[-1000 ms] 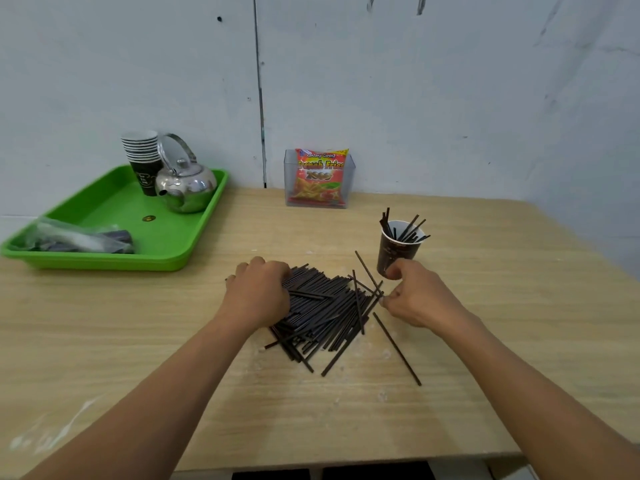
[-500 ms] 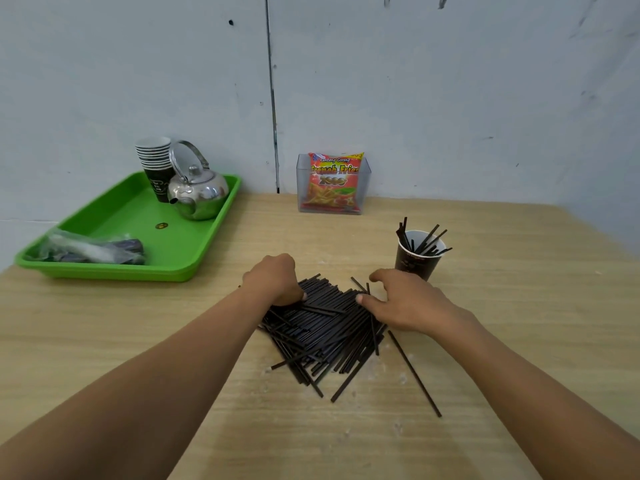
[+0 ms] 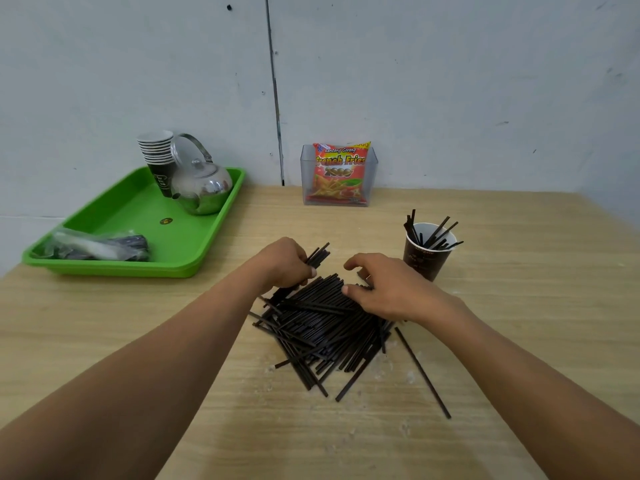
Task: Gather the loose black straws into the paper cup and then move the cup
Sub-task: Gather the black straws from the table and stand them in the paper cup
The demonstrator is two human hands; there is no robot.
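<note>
- Setting: a pale wood-grain counter [image 3: 138,323] stands in a corner of plain grey walls [image 3: 450,81]. Faint white smears mark its surface near the front.
- Pile of straws [image 3: 322,327]: lies mid-counter between the two forearms, mostly aligned. One stray straw [image 3: 422,372] lies just beside it on the right.
- Left grip [image 3: 287,263]: fingers are curled round a small bundle [image 3: 318,252] at the pile's far edge, with the ends poking past the knuckles. This is judged to be a handful collected for the cup.
- Right grip [image 3: 388,289]: half open, fingers arched over the pile, thumb tip touching it, nothing enclosed. It appears to steady or rake the straws.
- Paper cup [image 3: 424,258]: upright just beyond the right grip, close enough for short transfers, with several straws leaning inside. Most straws remain outside, so the task looks early.
- Background: a green tray [image 3: 114,268] at far left carries a kettle [image 3: 204,188], stacked cups [image 3: 157,150] and a plastic bag [image 3: 97,244]. A snack packet [image 3: 341,174] stands in a clear box [image 3: 373,188] against the wall.
</note>
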